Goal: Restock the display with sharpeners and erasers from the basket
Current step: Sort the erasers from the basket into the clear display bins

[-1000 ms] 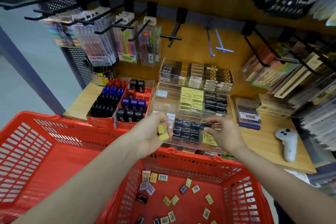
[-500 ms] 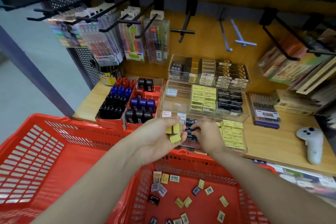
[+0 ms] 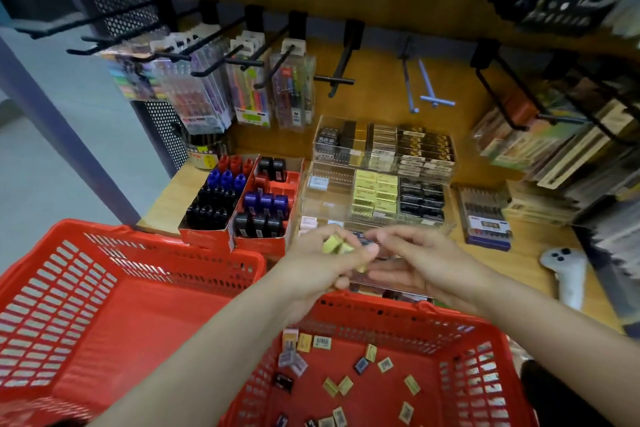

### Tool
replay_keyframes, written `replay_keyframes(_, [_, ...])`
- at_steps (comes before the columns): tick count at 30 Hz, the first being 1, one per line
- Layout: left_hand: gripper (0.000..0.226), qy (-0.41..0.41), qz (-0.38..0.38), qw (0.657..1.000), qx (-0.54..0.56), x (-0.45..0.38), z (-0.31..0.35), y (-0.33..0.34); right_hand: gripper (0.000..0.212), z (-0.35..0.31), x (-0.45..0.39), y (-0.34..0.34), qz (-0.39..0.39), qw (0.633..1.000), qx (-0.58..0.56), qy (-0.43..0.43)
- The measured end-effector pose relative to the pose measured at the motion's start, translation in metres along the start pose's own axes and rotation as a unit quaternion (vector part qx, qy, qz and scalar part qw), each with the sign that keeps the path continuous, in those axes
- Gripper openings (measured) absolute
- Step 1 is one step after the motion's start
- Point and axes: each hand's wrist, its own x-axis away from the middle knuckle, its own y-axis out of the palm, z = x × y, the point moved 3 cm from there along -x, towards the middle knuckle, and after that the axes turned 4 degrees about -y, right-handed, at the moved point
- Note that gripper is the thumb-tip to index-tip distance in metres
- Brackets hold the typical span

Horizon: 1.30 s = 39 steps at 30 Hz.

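Observation:
My left hand (image 3: 317, 265) grips a few yellow erasers (image 3: 335, 245) over the far rim of the red basket (image 3: 381, 317). My right hand (image 3: 420, 262) sits just to its right, thumb and fingers spread, fingertips almost at the left hand; motion blur hides whether they touch an eraser. Several loose yellow, dark and white erasers (image 3: 341, 385) lie on the basket floor. Behind the hands stands the clear tiered display (image 3: 325, 199) with rows of yellow erasers (image 3: 375, 192) and dark erasers (image 3: 420, 199); my hands hide its front tier. Red boxes of sharpeners (image 3: 265, 206) stand left of it.
A second red basket (image 3: 104, 291) sits at the left. Pen packs (image 3: 249, 94) hang on black hooks above the wooden shelf. A pen box (image 3: 485, 218) and a white controller (image 3: 568, 274) lie at the right, with notebooks (image 3: 561, 149) beyond.
My right hand left the front tier of dark erasers and came back to my left hand. The left hand still holds yellow erasers. The camera tilted slightly.

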Motion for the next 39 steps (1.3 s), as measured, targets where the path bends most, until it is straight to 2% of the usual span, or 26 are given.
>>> replay_keyframes(2, [0.022, 0.040, -0.015, 0.999, -0.033, 0.007, 0.000, 0.011, 0.027, -0.009, 0.027, 0.005, -0.029, 0.999, -0.040, -0.007])
replay_keyframes(4, [0.022, 0.051, -0.038, 0.997, -0.044, 0.014, -0.001, 0.019, 0.028, -0.008, 0.044, 0.005, -0.005, 0.999, -0.040, -0.025])
replay_keyframes(8, [0.029, 0.012, -0.092, 0.993, 0.077, 0.024, 0.002, 0.027, 0.031, 0.000, 0.058, 0.000, 0.030, 0.996, -0.079, -0.042])
replay_keyframes(10, [0.032, 0.006, -0.098, 0.990, 0.097, 0.028, 0.005, 0.027, 0.035, 0.002, 0.062, 0.000, 0.027, 0.996, -0.076, -0.046])
replay_keyframes(13, [0.032, 0.028, -0.087, 0.995, 0.042, 0.029, 0.006, 0.025, 0.032, 0.003, 0.063, 0.002, 0.034, 0.993, -0.101, -0.047])
replay_keyframes(17, [0.023, 0.088, -0.023, 0.989, -0.117, 0.024, 0.007, 0.022, 0.022, 0.008, 0.058, 0.001, 0.041, 0.989, -0.137, -0.027])
replay_keyframes(19, [0.026, 0.092, -0.021, 0.988, -0.124, 0.019, 0.005, 0.023, 0.023, 0.008, 0.054, -0.002, 0.052, 0.992, -0.111, -0.035])
replay_keyframes(20, [0.028, 0.079, -0.018, 0.992, -0.100, 0.016, 0.003, 0.022, 0.023, 0.006, 0.051, -0.007, 0.068, 0.993, -0.084, -0.044])
replay_keyframes(22, [0.029, 0.030, -0.001, 1.000, 0.001, 0.008, -0.001, 0.019, 0.021, 0.004, 0.037, -0.034, 0.147, 0.986, 0.019, -0.072])
replay_keyframes(24, [0.024, -0.026, 0.023, 0.993, 0.111, 0.000, -0.003, 0.015, 0.017, 0.007, 0.020, -0.076, 0.249, 0.955, 0.134, -0.086])
replay_keyframes(26, [0.016, -0.067, 0.038, 0.981, 0.179, -0.008, -0.002, 0.011, 0.014, 0.015, 0.006, -0.110, 0.296, 0.925, 0.229, -0.064])
replay_keyframes(30, [0.017, -0.102, 0.042, 0.964, 0.241, -0.017, -0.004, 0.004, 0.010, 0.041, -0.019, -0.120, 0.246, 0.899, 0.361, -0.025])
replay_keyframes(34, [0.031, -0.111, 0.021, 0.949, 0.295, -0.019, -0.001, 0.004, 0.004, 0.058, -0.043, -0.104, 0.274, 0.907, 0.317, -0.033])
replay_keyframes(37, [0.028, -0.102, 0.011, 0.958, 0.269, -0.020, 0.000, 0.008, 0.006, 0.058, -0.055, -0.098, 0.272, 0.898, 0.341, -0.061])
replay_keyframes(39, [0.034, -0.088, 0.001, 0.972, 0.219, -0.019, -0.001, 0.009, 0.016, 0.056, -0.060, -0.096, 0.249, 0.887, 0.383, -0.067])
